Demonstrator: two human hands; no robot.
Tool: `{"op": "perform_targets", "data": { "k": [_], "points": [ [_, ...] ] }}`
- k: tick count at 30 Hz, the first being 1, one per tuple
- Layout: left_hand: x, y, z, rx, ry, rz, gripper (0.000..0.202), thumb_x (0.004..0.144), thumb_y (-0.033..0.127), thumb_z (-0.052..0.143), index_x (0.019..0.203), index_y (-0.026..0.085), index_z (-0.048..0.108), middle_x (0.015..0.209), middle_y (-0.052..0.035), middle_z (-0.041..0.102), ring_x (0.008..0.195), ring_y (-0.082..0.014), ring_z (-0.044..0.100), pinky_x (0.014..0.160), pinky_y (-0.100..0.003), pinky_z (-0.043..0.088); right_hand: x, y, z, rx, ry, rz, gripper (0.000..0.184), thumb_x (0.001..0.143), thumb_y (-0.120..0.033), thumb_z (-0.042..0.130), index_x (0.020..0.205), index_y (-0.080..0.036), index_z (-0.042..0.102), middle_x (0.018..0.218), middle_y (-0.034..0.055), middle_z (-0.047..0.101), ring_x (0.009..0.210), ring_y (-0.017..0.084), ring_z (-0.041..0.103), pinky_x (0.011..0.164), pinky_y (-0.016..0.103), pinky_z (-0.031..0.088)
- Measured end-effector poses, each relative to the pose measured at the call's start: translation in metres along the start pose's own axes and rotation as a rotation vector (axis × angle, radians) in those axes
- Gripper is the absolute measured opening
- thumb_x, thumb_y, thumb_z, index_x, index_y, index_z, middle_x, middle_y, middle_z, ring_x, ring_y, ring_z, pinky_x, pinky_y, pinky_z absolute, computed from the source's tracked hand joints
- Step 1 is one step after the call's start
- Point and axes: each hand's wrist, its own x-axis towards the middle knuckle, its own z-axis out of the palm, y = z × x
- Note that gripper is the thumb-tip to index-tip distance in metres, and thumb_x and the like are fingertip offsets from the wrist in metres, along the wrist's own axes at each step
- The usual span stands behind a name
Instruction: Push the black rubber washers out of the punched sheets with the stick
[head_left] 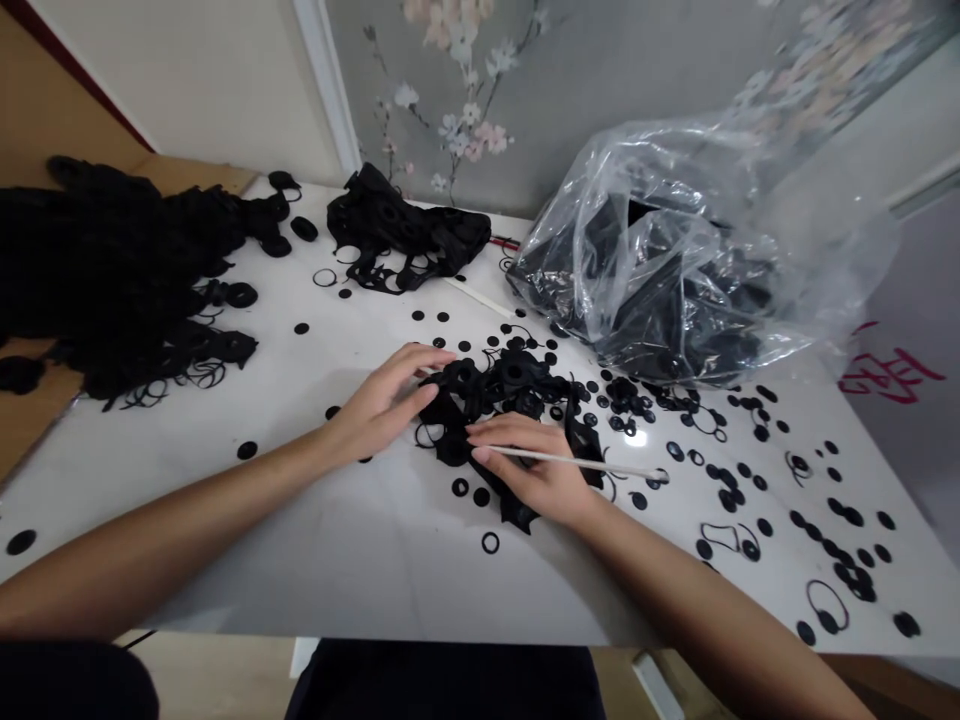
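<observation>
A tangle of black punched rubber sheet [495,392] lies in the middle of the white table [360,560]. My left hand [382,402] rests on its left edge, fingers stretched out flat and pressing on the black material. My right hand [529,465] lies on the near side of the tangle, fingers closed round a thin pale stick [592,462] that points to the right. Black discs and rings [480,495] lie loose just in front of both hands.
A clear plastic bag [675,270] full of black pieces sits at the back right. A big black heap [112,270] covers the left side, a smaller one [405,235] the back middle. Several loose discs and rings [825,520] dot the right side.
</observation>
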Motion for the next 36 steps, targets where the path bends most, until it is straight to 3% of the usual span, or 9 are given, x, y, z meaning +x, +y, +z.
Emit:
{"op": "perform_targets", "data": {
  "k": [3,6,9,13,15,18,20,23,36],
  "points": [
    [-0.004,0.005,0.002,0.250,-0.047,0.312,0.024,0.089,0.018,0.050,0.108,0.026,0.063,0.111,-0.0053,0.062,0.115,-0.0228,0.054,0.102,-0.044,0.041,0.001,0.000,0.001,0.007,0.000,-0.018,0.015,0.083,-0.016,0.066,0.095,-0.022,0.073,0.094,0.0076,0.075,0.088,0.020,0.070,0.080,0.038,0.058],
    [-0.006,0.010,0.006,0.444,-0.292,0.476,0.024,0.085,0.031,0.060,0.105,0.019,0.064,0.100,-0.0077,0.067,0.104,-0.0268,0.059,0.101,-0.050,0.040,0.001,0.000,-0.001,0.046,0.082,0.035,0.015,0.084,-0.015,0.065,0.094,-0.022,0.074,0.092,0.0070,0.075,0.084,0.019,0.070,0.078,0.036,0.058],
    [-0.007,0.013,0.013,0.478,-0.362,0.399,0.027,0.090,0.030,0.054,0.111,0.016,0.063,0.102,-0.0101,0.069,0.099,-0.0256,0.062,0.097,-0.048,0.044,0.000,-0.001,-0.005,0.070,0.169,0.096,0.018,0.084,-0.015,0.065,0.095,-0.026,0.074,0.091,0.0042,0.076,0.085,0.019,0.070,0.078,0.036,0.058],
    [-0.011,0.017,0.018,0.181,-0.130,0.102,0.034,0.095,0.030,0.050,0.128,0.023,0.055,0.110,-0.0064,0.070,0.099,-0.0187,0.066,0.087,-0.032,0.053,0.000,-0.005,-0.007,0.118,0.207,0.039,0.027,0.082,-0.012,0.068,0.101,-0.030,0.074,0.101,0.0030,0.075,0.094,0.021,0.070,0.083,0.037,0.058],
    [-0.013,0.020,0.020,0.016,-0.054,-0.074,0.034,0.092,0.034,0.055,0.125,0.025,0.059,0.111,-0.0040,0.070,0.097,-0.0175,0.068,0.083,-0.029,0.056,-0.001,-0.007,-0.005,0.154,0.212,0.028,0.031,0.081,-0.011,0.069,0.104,-0.031,0.073,0.108,0.0028,0.073,0.100,0.021,0.069,0.086,0.038,0.058],
    [-0.015,0.024,0.023,-0.182,-0.076,-0.304,0.033,0.080,0.037,0.070,0.110,0.024,0.069,0.096,-0.0009,0.075,0.085,-0.0180,0.071,0.075,-0.027,0.059,-0.002,-0.009,0.000,0.239,0.231,0.046,0.032,0.082,-0.011,0.067,0.104,-0.033,0.073,0.107,0.0016,0.073,0.100,0.021,0.069,0.087,0.040,0.058],
    [-0.015,0.024,0.026,-0.302,-0.099,-0.406,0.045,0.073,0.034,0.077,0.115,0.022,0.066,0.091,-0.0006,0.075,0.082,-0.0183,0.071,0.074,-0.028,0.060,-0.003,-0.010,0.003,0.275,0.235,0.054,0.030,0.083,-0.012,0.067,0.103,-0.033,0.073,0.102,0.0014,0.075,0.097,0.022,0.070,0.086,0.041,0.058],
    [-0.015,0.024,0.030,-0.401,-0.121,-0.401,0.044,0.075,0.027,0.075,0.117,0.021,0.062,0.091,-0.0003,0.074,0.085,-0.0165,0.071,0.077,-0.026,0.060,-0.003,-0.010,0.004,0.244,0.244,0.083,0.027,0.082,-0.012,0.068,0.099,-0.032,0.074,0.100,0.0025,0.075,0.097,0.022,0.070,0.086,0.042,0.058],
    [-0.018,0.022,0.034,-0.359,-0.123,-0.247,0.037,0.081,0.017,0.068,0.116,0.024,0.059,0.097,0.0015,0.072,0.088,-0.0120,0.069,0.078,-0.021,0.058,-0.001,-0.011,0.001,0.198,0.206,0.181,0.018,0.080,-0.016,0.070,0.091,-0.029,0.076,0.103,0.0046,0.075,0.099,0.023,0.070,0.090,0.045,0.057]
  ]
}}
